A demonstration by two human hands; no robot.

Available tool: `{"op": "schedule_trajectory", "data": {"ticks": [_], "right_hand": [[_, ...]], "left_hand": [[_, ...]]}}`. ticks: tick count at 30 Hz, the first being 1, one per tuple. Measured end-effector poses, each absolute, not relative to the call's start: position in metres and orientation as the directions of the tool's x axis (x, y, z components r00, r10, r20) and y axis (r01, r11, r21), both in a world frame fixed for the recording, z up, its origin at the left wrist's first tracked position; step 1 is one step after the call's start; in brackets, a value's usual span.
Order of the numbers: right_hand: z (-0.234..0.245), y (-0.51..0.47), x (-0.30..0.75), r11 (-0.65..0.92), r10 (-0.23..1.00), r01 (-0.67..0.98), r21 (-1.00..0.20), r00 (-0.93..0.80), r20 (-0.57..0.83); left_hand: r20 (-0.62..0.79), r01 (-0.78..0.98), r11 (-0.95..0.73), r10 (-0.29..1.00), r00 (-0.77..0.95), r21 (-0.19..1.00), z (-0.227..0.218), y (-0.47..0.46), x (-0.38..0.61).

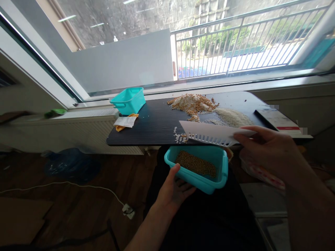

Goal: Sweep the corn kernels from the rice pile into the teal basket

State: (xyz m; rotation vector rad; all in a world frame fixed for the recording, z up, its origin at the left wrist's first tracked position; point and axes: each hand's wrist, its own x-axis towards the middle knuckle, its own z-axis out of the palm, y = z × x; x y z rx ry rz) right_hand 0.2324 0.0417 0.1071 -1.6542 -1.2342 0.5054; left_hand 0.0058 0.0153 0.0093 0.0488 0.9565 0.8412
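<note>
My left hand (175,191) grips the near left side of a turquoise plastic basin (193,181), thumb over the rim and fingers beneath. Brown beans (195,164) cover part of its bottom. In my right hand (264,139) is a white sheet with a row of slots along its lower edge, like a slotted plastic scraper (209,130). It is tilted at the table's near edge, just above the basin. White grains and a few beans (181,137) lie at its left end. Behind it are a mixed heap of beans and white grains (193,103) and a pile of white rice-like grains (231,116).
A second turquoise basin (129,101) stands at the back left of the dark table (154,122), near a folded cloth (126,122). A flat box (280,122) lies at the right end. Below left are a blue water bottle (72,164) and a power strip (128,211).
</note>
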Motion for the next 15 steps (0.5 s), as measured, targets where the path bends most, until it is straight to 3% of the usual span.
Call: {"op": "schedule_trajectory", "data": {"ticks": [8,15], "right_hand": [[0.102,0.046,0.233,0.072,0.892,0.559,-0.826,0.334,0.304],[0.113,0.034,0.238,0.037,0.909,0.583,-0.811,0.318,0.270]], "left_hand": [[-0.720,-0.611,0.695,0.637,0.277,0.380,0.010,0.015,0.008],[-0.710,-0.608,0.693,0.645,0.282,0.387,0.009,0.015,0.007]]}}
